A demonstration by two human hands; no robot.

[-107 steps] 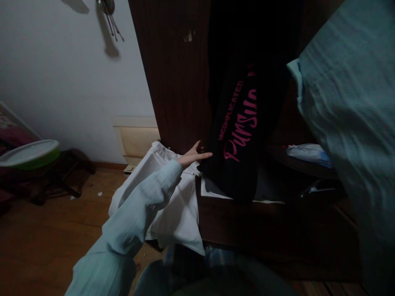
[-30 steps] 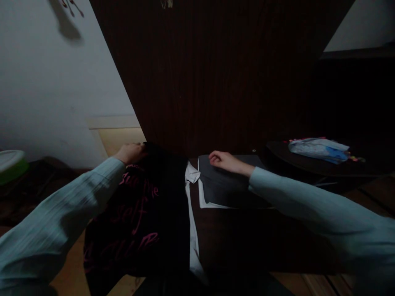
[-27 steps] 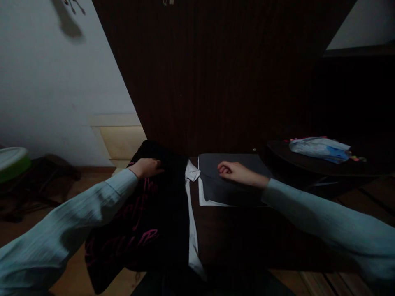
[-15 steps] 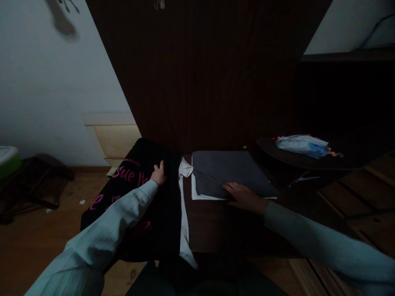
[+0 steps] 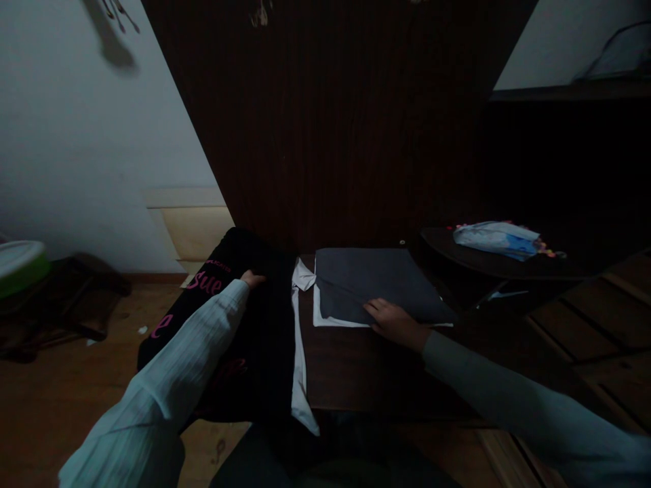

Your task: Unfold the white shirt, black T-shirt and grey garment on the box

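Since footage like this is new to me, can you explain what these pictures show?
No machine here: it's a person in light blue sleeves, bare-handed. One camera on the person's head takes every picture, looking forward and down. On the dark wooden surface lie a black garment with pink lettering, white cloth showing along its right edge, and beside it a grey cloth with a white layer beneath. The left hand rests on the black garment, the right hand on the grey cloth's near edge; I can't tell whether either is gripping.

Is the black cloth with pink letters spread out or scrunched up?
Spread out: the black cloth lies broad and mostly smooth under the left hand, pink letters showing.
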